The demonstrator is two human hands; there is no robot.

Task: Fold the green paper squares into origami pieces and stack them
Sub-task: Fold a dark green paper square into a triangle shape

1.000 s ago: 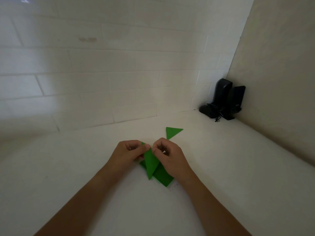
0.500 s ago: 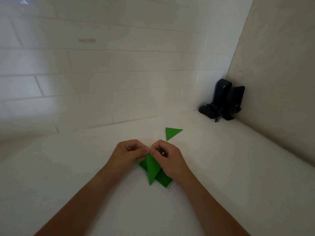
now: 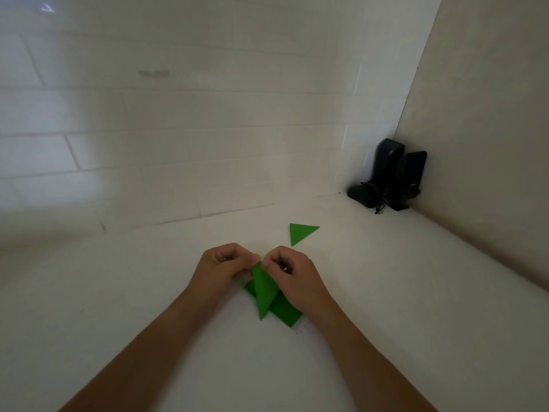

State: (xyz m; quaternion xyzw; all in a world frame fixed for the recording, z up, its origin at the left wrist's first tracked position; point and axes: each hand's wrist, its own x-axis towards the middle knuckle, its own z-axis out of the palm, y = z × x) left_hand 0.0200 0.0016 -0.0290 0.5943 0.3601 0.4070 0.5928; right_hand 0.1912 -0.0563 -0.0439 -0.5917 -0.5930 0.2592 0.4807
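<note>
On the white worktop [image 3: 386, 292], mid-front, both hands work over a pile of green paper squares [image 3: 285, 310]. Left hand [image 3: 221, 270] & right hand [image 3: 292, 276] each have fingers curled, pinching the top tip of the part-folded piece [image 3: 264, 288], which hangs point-down above the pile. One finished triangle [image 3: 301, 232] lies apart, toward the back. Likely step: matching edges before creasing. Best to line up corners w/ both pinches, then press down and run a fingertip along the fold.

I have one view only, a wide-angle camera worn on the head, looking forward and down across the white surface [image 3: 386, 292] toward the tiled wall [image 3: 178, 129]; both forearms enter from the lower frame, close below.
</note>
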